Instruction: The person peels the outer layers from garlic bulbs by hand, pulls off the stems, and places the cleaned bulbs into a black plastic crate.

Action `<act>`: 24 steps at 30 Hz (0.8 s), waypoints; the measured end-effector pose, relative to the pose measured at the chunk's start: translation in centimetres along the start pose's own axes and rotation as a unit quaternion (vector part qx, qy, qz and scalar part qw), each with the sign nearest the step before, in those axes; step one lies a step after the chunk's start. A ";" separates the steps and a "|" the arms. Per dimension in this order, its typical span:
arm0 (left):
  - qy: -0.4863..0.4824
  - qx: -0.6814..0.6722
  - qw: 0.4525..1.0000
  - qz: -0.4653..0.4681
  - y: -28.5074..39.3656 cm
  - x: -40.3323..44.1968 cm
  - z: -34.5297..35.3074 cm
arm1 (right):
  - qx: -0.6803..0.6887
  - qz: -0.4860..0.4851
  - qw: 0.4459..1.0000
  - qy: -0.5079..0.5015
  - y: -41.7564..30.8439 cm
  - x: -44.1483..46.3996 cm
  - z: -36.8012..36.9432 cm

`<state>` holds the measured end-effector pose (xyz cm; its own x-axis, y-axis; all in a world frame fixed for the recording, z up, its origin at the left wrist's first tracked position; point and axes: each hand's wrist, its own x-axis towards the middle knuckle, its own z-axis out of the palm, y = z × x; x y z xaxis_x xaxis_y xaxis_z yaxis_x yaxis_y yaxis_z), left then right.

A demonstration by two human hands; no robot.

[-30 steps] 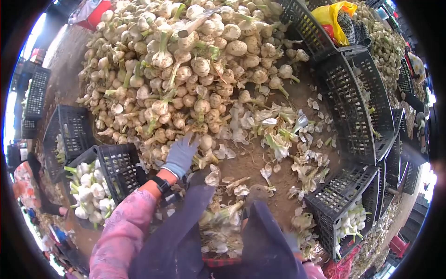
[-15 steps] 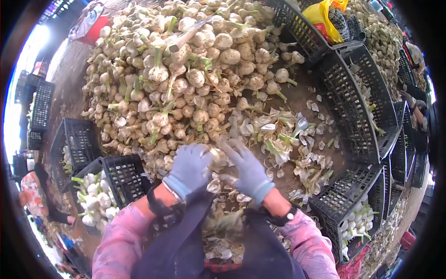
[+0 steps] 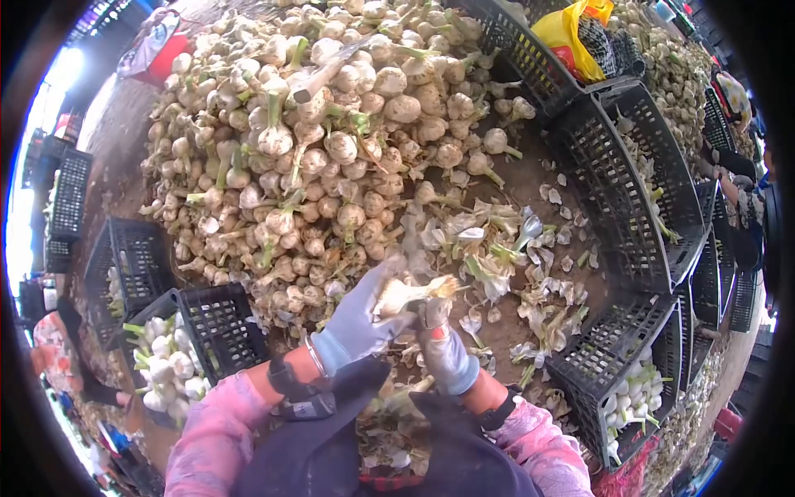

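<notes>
My left hand [image 3: 364, 313], in a pale grey glove, is closed around a garlic bulb [image 3: 401, 296]. The bulb lies on its side, its dry, frayed stem pointing right. Just below that stem is my right hand [image 3: 447, 352], turned partly palm up with its fingers curled in. A small reddish patch shows among those dirty gloved fingers, but what they grip is hidden. Beyond both hands rises a large heap of unpeeled garlic [image 3: 331, 149]. A long flat tool [image 3: 327, 73] with a pale handle rests on top of it.
Black crates with trimmed white garlic stand at left [image 3: 222, 327] and right [image 3: 609, 352]. More black crates [image 3: 617, 190] line the right side. Loose skins [image 3: 546, 306] litter the ground. A yellow bag [image 3: 571, 37] and a red bucket [image 3: 166, 58] are farther back. Other people sit at both edges.
My left hand has turned and now holds up a garlic bulb. My right hand has gone from spread fingers to curled ones, turning over and drawing back beside the bulb's stem.
</notes>
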<state>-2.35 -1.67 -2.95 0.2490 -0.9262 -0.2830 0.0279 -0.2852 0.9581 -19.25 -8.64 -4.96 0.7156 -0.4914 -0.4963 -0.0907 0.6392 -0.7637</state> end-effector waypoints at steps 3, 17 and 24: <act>0.032 0.154 0.985 0.071 0.8 -0.1 0.0 | -0.050 -0.058 0.997 -0.018 -1.5 -0.2 -1.3; 0.029 0.165 0.979 0.116 2.5 0.1 0.2 | 0.166 -0.009 0.986 0.030 -3.4 -0.1 1.4; -0.091 -0.331 0.926 -0.159 2.7 -0.5 -0.5 | -0.336 -0.318 0.885 0.055 -3.6 0.8 -1.1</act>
<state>-1.89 -1.80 -0.19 -0.0395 -0.8651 -0.5000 0.6739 -0.3926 0.6260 -19.17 -11.96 -3.08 0.7018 -0.7032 0.1141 -0.1108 -0.2661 -0.9576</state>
